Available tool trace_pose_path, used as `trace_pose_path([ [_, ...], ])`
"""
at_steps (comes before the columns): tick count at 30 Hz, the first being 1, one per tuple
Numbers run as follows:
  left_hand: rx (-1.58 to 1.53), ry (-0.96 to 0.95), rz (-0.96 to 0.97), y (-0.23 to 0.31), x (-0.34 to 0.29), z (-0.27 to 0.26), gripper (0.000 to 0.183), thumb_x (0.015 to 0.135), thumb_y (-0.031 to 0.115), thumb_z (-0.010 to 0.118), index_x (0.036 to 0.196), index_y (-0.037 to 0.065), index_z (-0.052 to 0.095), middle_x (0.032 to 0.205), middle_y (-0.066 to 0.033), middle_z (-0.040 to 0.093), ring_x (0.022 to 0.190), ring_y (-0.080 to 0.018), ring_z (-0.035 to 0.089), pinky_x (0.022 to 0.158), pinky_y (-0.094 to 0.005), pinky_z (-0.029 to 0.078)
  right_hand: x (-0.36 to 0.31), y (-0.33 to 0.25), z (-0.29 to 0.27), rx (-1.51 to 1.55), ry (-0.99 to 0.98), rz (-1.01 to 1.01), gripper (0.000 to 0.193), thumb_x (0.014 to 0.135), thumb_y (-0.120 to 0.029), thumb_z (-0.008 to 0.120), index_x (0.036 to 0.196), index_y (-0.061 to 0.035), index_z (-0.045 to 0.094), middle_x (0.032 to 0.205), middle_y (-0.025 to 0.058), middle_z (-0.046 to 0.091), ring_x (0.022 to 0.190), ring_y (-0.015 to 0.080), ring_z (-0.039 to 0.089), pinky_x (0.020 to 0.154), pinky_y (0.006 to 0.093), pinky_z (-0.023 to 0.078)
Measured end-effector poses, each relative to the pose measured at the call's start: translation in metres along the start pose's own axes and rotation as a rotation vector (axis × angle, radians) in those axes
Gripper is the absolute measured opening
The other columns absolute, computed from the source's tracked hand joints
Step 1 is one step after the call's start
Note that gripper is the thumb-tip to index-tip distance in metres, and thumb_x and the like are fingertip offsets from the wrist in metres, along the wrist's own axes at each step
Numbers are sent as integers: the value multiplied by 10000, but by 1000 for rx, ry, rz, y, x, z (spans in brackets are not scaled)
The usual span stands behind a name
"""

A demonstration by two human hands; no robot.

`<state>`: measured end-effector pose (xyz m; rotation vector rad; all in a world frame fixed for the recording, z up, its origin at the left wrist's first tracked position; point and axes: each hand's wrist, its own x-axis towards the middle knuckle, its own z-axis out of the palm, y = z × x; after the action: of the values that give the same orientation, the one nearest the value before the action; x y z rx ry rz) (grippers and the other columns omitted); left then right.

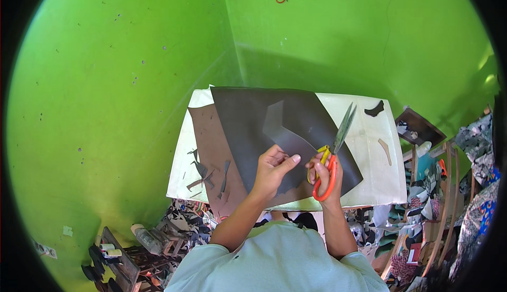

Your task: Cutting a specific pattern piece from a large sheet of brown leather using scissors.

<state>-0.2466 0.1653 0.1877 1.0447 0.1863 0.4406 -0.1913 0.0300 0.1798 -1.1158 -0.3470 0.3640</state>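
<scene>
A grey, bent, angular flat piece (pixel 280 132), partly see-through, is over the dark sheet (pixel 237 117) in front of me. My left hand (pixel 274 171) is at its lower edge, fingers curled and thumb stretched toward the right; the grip itself is partly hidden. Scissors (pixel 344 128) with one orange-red and one yellow handle are in my right hand (pixel 326 174), blades pointing away and nearly closed. The right fingertips are close to the piece's right end. Beneath the dark sheet, a brown sheet (pixel 207 128) sticks out at the left.
Dark offcuts (pixel 203 173) lie on the brown sheet. A black curved scrap (pixel 374 108) and a tan strip (pixel 385 151) rest on the white tabletop (pixel 364 149). Green walls (pixel 132 107) meet behind it. Wooden racks (pixel 446 202) and piled scraps crowd the right side.
</scene>
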Motion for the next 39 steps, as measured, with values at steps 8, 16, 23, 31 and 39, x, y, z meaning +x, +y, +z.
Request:
trace_pose_path([
  [8, -216, 179, 142, 14, 10, -4, 156, 803, 52, 688, 937, 30, 610, 891, -53, 637, 793, -120, 582, 744, -267, 459, -7, 28, 5, -11, -404, 6, 680, 802, -456, 659, 1215, 34, 431, 1085, 133, 522, 788, 134, 518, 714, 285, 454],
  [16, -58, 298, 313, 16, 10, 9, 170, 801, 90, 704, 907, -5, 612, 799, -68, 643, 684, -107, 603, 582, -222, 474, -9, 32, 16, -146, -484, 13, 728, 791, -534, 640, 1226, 8, 424, 940, 75, 481, 811, 155, 495, 738, 311, 446],
  [23, -35, 303, 298, 14, 7, 11, 147, 806, 84, 699, 890, -5, 617, 786, -57, 636, 642, -80, 563, 504, -204, 421, -6, 22, 18, -242, -500, -14, 731, 783, -593, 615, 1179, -4, 441, 846, 41, 457, 740, 131, 475, 661, 274, 424],
  [31, -8, 365, 362, 7, 6, 17, 129, 792, 16, 690, 899, -7, 623, 848, -40, 636, 728, -90, 570, 631, -237, 450, -10, 22, 18, -270, -477, -2, 726, 789, -590, 611, 1170, 4, 441, 826, 32, 440, 728, 120, 456, 651, 267, 416],
  [39, -5, 402, 257, 6, -1, 16, 117, 783, 6, 694, 873, 0, 619, 817, -33, 625, 701, -88, 567, 601, -234, 450, -13, 30, 24, -271, -399, -107, 753, 797, -633, 556, 1147, 25, 445, 899, 84, 502, 756, 148, 480, 686, 304, 438],
])
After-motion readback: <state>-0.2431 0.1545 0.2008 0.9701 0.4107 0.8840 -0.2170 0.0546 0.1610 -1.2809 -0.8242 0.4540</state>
